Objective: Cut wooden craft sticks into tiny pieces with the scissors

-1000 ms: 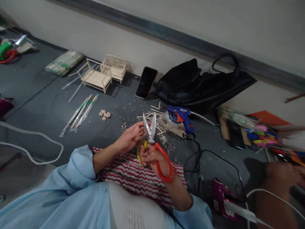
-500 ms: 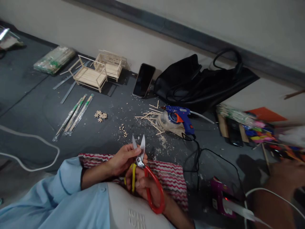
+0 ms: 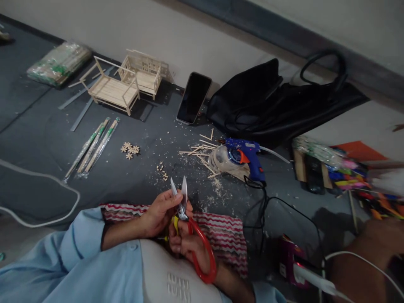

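My right hand [image 3: 186, 244] is closed round the handles of a pair of scissors [image 3: 182, 213], one handle red and the other yellow. Their blades point away from me and stand slightly apart. Beside the blades, my left hand [image 3: 159, 212] is pinched, its thumb over one blade; whatever lies between its fingertips is too small or hidden to name. Beyond the hands are small wooden pieces [image 3: 162, 171] and a cluster of flower-shaped wooden pieces [image 3: 129, 150]. Under my hands lies a red and white striped cloth [image 3: 224, 235].
Miniature stick furniture [image 3: 113, 90] stands near the wall, beside a phone [image 3: 194, 97] and a black bag [image 3: 252, 105]. A blue glue gun [image 3: 244, 149] rests on a clear container [image 3: 217, 159], with thin sticks [image 3: 197, 149] alongside. Cables cross the right side, near another person's arm [image 3: 362, 256].
My view has shifted slightly. The scissor blades look a little closer together, and the yellow handle is more hidden behind my right hand. My left hand keeps its pinch by the blades.
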`<action>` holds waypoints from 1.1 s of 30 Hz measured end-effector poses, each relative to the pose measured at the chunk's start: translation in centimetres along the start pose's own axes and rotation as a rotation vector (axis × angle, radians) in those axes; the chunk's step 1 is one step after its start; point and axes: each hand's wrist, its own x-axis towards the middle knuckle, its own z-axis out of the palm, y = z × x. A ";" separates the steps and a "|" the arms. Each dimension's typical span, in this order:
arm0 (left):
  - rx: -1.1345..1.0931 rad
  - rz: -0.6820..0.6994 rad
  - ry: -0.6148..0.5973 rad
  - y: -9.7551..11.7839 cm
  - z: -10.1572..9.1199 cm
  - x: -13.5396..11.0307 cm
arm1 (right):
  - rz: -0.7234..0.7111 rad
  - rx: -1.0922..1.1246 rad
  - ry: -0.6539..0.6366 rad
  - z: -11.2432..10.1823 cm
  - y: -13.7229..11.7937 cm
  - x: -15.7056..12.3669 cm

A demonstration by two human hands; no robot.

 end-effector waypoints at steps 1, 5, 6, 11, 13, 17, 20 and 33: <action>-0.001 0.001 0.005 0.0 0.0 0.0 | -0.002 0.000 -0.009 -0.1 0.1 0.2; -0.022 -0.002 0.050 0.0 0.1 -0.1 | 0.017 0.010 -0.027 -0.4 0.2 0.6; -0.029 -0.003 0.061 0.0 0.2 -0.1 | 0.023 0.016 -0.030 -0.4 0.2 0.7; -0.052 -0.018 0.087 0.0 0.4 0.0 | 0.021 0.008 -0.030 -0.2 -0.3 0.8; -0.064 -0.018 0.098 0.1 0.4 0.1 | 0.032 -0.012 -0.031 0.3 -0.8 0.6; -0.098 -0.026 0.106 0.2 0.3 0.4 | 0.018 -0.014 0.032 1.1 -1.9 0.3; -0.117 -0.021 0.104 0.4 0.2 0.7 | 0.056 0.024 -0.039 0.9 -2.5 0.6; -0.036 0.286 0.031 2.2 -0.1 0.4 | -0.248 -0.356 0.134 0.8 -5.6 -2.0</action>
